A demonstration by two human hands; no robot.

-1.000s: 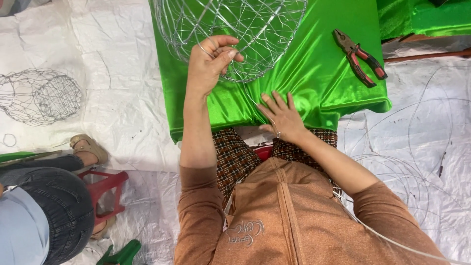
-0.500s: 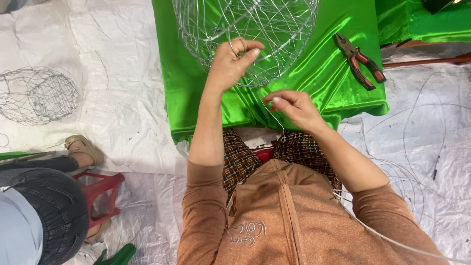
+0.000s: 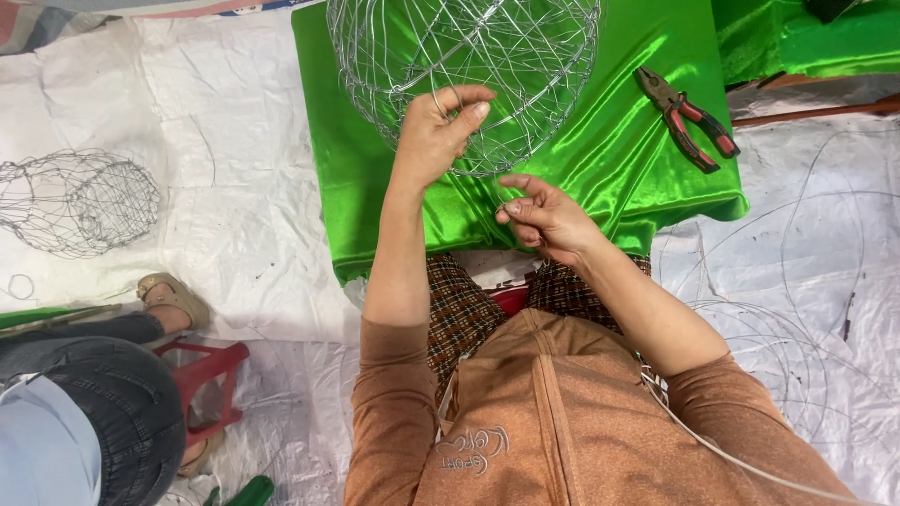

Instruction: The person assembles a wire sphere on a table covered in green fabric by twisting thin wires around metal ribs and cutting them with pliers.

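**Two hands on a wire frame over green satin**

Seen from above: round cage of thin silver wire (image 3: 464, 70) resting on a sheet of shiny green satin cloth (image 3: 619, 159), spread at the far middle of the scene. Left hand (image 3: 441, 136) raised against the near rim of the cage, thumb and fingers pinched together on one of its wires. Right hand (image 3: 544, 217) lower and nearer, just right of the left, fingertips closed on a thin strand of wire at the near edge of the cage; hard to tell whether that strand is part of the cage or loose. Both hands close together, not touching.

On the cloth to the right of the cage, well apart from both hands: pliers with red and black handles (image 3: 687, 117), lying untouched, jaws pointing far left.

Below the cloth, white crinkled plastic sheeting (image 3: 234, 187) covering the floor. Far left on the sheeting, a smaller wire mesh form (image 3: 80, 201), lying on its side. At right, loose loops of thin wire (image 3: 787, 319) scattered over the sheeting.

Near left: another person's sandalled foot (image 3: 173, 298) and dark trouser leg, beside a low red plastic stool (image 3: 202, 370). At the near edge, left of centre, a green object partly cut off, kind unclear
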